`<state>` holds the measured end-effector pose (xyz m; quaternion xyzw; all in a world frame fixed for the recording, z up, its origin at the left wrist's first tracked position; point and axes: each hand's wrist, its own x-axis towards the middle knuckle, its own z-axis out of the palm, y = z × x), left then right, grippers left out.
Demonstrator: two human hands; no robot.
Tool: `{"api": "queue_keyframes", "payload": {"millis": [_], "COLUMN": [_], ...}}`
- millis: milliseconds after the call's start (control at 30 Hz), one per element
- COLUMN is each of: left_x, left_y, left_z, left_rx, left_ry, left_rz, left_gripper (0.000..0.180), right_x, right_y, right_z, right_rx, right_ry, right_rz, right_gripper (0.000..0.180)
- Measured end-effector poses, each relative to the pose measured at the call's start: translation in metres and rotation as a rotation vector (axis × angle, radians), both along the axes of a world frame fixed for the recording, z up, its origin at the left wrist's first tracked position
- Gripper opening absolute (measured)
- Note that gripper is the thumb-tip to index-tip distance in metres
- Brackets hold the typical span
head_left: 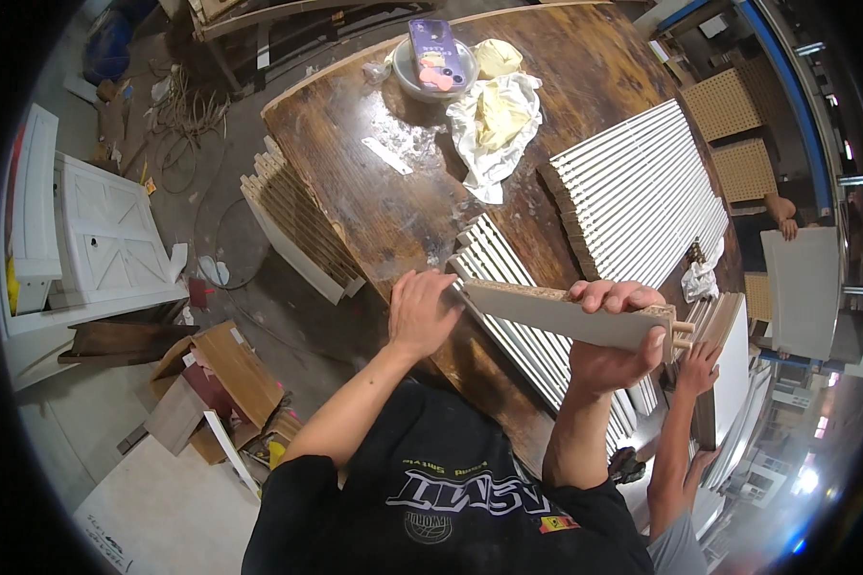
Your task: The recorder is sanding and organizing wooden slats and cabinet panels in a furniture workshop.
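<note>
A narrow white-faced particleboard strip [556, 318] is held out in front of my chest. My right hand [612, 331] grips its right end, thumb on the near face and fingers over the top edge. Wooden dowels [682, 333] stick out of that end. At the strip's left end, the curled fingers of my left hand [422, 311] are drawn together, their tips close against it. Whatever they may pinch is hidden. Below and behind the strip, a row of similar white-edged strips [518, 311] lies on the brown wooden table [345, 172].
A larger row of strips [642, 182] lies farther right. At the back are a bowl [408, 81] with a phone [435, 53] and a crumpled plastic bag [494, 125]. Another person's hand [700, 368] touches stacked boards [729, 345]; farther right, a hand [787, 228] holds a panel [801, 287].
</note>
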<state>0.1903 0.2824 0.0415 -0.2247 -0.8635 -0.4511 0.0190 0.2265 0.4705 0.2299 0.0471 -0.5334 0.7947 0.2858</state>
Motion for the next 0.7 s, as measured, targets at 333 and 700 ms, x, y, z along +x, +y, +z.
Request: {"api": "queue_keyframes", "payload": {"millis": [333,700], "left_x": [-0.007,-0.011], "left_y": [0.007,0.072], "left_z": [0.055,0.066], "left_rx": [0.27,0.629], "left_ry": [0.099,0.201], "left_rz": [-0.03,-0.051], "left_gripper": [0.064,0.022], "right_x": [-0.02,-0.01], "right_y": [-0.046,-0.054], "right_z": [0.002,0.006], "right_rx": [0.365,0.254], "right_ry": [-0.077,-0.135], "right_rz": [0.031,-0.084], "right_gripper": [0.046,0.039]}}
